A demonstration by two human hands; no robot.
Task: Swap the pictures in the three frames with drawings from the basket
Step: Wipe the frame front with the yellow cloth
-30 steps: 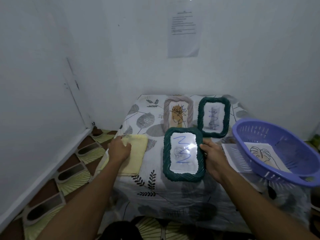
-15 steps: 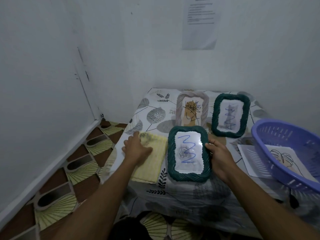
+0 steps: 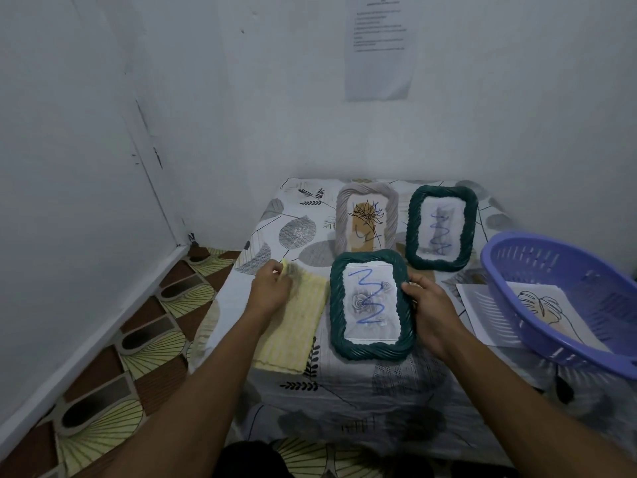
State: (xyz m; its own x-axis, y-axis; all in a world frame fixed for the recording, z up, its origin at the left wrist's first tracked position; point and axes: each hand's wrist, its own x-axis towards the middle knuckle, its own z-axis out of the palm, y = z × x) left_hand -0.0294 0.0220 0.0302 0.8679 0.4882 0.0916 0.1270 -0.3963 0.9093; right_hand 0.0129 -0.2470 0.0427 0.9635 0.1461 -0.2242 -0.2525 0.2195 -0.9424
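A dark green frame (image 3: 370, 350) with a blue squiggle drawing lies flat near the table's front. My right hand (image 3: 429, 310) grips its right edge. My left hand (image 3: 270, 291) pinches the far corner of a yellow cloth (image 3: 293, 336) lying left of that frame. Behind stand a grey frame (image 3: 367, 193) with a plant drawing and a second green frame (image 3: 442, 229) with a blue squiggle. The purple basket (image 3: 565, 298) at the right holds a leaf drawing (image 3: 548, 308).
A loose sheet (image 3: 482, 312) lies partly under the basket. The small table (image 3: 344, 391) has a leaf-print cover and stands against white walls. Patterned floor tiles (image 3: 103, 391) lie to the left. A paper (image 3: 379, 46) hangs on the back wall.
My left hand went from lying flat on the cloth to pinching its far corner, which lifts slightly. The view shifted left. My right hand stays on the frame.
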